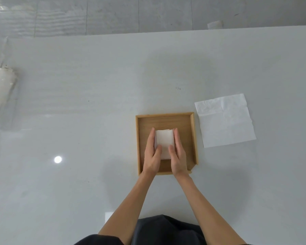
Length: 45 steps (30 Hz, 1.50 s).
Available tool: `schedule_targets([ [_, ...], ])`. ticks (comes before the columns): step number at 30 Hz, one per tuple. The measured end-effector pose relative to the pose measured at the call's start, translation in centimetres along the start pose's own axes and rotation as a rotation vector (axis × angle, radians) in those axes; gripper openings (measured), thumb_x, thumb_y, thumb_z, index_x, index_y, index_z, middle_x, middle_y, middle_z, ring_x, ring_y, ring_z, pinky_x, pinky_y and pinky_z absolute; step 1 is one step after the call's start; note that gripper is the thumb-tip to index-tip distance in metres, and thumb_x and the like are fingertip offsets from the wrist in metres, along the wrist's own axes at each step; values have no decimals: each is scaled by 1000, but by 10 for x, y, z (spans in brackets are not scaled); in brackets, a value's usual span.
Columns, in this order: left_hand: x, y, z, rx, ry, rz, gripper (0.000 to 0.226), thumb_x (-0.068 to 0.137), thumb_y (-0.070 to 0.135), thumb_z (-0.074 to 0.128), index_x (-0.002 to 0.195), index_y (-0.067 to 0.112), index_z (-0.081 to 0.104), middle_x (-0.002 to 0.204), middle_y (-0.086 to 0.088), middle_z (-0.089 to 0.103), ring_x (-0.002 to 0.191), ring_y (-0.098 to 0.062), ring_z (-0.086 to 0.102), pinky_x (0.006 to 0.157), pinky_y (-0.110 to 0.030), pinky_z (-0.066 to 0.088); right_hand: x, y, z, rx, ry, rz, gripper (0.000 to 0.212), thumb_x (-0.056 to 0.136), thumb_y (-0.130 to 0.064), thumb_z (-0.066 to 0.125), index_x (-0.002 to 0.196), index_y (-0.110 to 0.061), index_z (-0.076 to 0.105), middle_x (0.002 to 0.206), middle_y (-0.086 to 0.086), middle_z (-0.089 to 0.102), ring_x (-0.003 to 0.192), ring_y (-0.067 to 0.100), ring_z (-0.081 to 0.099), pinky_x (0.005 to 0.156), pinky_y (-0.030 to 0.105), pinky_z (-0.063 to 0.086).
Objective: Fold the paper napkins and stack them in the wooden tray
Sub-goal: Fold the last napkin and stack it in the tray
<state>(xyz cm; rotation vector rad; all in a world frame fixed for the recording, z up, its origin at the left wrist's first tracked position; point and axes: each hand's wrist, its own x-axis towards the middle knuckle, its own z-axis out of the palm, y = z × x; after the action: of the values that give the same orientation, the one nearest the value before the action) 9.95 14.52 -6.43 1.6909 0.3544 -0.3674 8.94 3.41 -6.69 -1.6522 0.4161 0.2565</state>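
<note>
lying in the square wooden tray [194, 138], the folded white paper napkin stack [164, 144] runs lengthwise away from the person; left hand [152, 156] and right hand [178, 156] fingers press its sides. a flat white unfolded napkin [225, 120] rests beside the tray on the pale grey surface [78, 121].

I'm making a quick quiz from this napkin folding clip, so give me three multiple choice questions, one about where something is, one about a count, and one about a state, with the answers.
1. Where does the unfolded napkin lie?
A. On the table right of the wooden tray
B. Inside the tray
C. On the person's lap

2. How many hands touch the folded napkins?
A. None
B. One
C. Two

3. What state is the napkin outside the tray in?
A. Rolled up
B. Spread flat, creased
C. Crumpled into a ball

Answers: 1 A, it lies flat beside the tray's right wall. 2 C, the left hand and right hand flank the stack. 3 B, it is one open sheet showing crease lines.
</note>
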Motion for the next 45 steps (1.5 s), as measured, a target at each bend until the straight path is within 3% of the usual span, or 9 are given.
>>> schedule_targets([
  [6, -1, 1, -2, 103, -19, 18, 65, 99, 8, 41, 159, 15, 16, 166, 9, 13, 152, 0, 10, 127, -39, 15, 2, -2, -3, -38, -32, 7, 61, 104, -37, 42, 160, -29, 18, 164, -14, 28, 148, 2, 31, 118, 38, 37],
  [10, 0, 8, 0, 234, 25, 27, 60, 101, 12, 37, 158, 16, 20, 166, 8, 16, 153, -2, 12, 126, -39, 18, -1, -14, -12, -108, 5, 5, 50, 107, -21, 44, 156, -23, 35, 158, -14, 39, 145, -1, 34, 119, 29, 34],
  [14, 15, 40, 21, 626, 271, 225, 56, 88, -2, 41, 140, 18, 49, 142, 1, 56, 132, -20, 53, 105, -44, 46, -3, -45, -61, -16, 195, 7, 35, 105, -3, 43, 124, -16, 69, 121, -3, 72, 104, 10, 70, 92, 23, 54],
  [16, 37, 63, 50, 735, 253, 433, 51, 80, 0, 43, 126, 14, 60, 120, -2, 68, 113, -25, 62, 98, -44, 49, 2, -49, -92, 5, 363, 87, 35, 104, -3, 43, 111, -19, 73, 107, -1, 74, 82, 16, 71, 78, 29, 57],
  [19, 81, 98, 104, 883, 164, 570, 38, 80, 0, 55, 114, 13, 68, 103, -2, 71, 102, -27, 64, 98, -41, 48, 15, -29, -133, -50, 706, 375, 22, 99, -20, 51, 115, -30, 63, 114, 6, 71, 95, 30, 69, 86, 43, 54],
  [24, 146, 122, 187, 1077, -193, 388, 27, 101, 12, 47, 127, 12, 57, 128, -6, 62, 123, -28, 51, 103, -36, 36, 35, 3, -170, 105, 863, 767, 45, 96, -30, 63, 125, 3, 52, 125, 27, 61, 118, 44, 59, 98, 50, 49],
  [30, 178, 126, 233, 1229, -177, 171, 40, 97, 29, 60, 129, 10, 45, 131, -12, 53, 123, -32, 45, 96, -38, 37, 67, -2, -174, 175, 886, 957, 49, 95, -29, 68, 133, -1, 53, 141, 28, 42, 117, 48, 57, 96, 51, 47],
  [37, 179, 122, 232, 1226, -320, 30, 37, 91, 14, 51, 127, 16, 56, 132, -12, 52, 125, -34, 42, 102, -37, 33, 63, -5, -174, 122, 796, 982, 28, 100, -24, 56, 120, -8, 67, 134, 24, 43, 101, 44, 62, 87, 44, 53],
  [45, 127, 131, 202, 764, -316, -61, 6, 92, 11, 60, 97, 11, 57, 92, -7, 58, 84, -26, 54, 66, -29, 40, 20, -15, -191, 241, 776, 745, 11, 90, -19, 56, 100, -14, 56, 91, 6, 65, 76, 29, 59, 71, 36, 45],
])
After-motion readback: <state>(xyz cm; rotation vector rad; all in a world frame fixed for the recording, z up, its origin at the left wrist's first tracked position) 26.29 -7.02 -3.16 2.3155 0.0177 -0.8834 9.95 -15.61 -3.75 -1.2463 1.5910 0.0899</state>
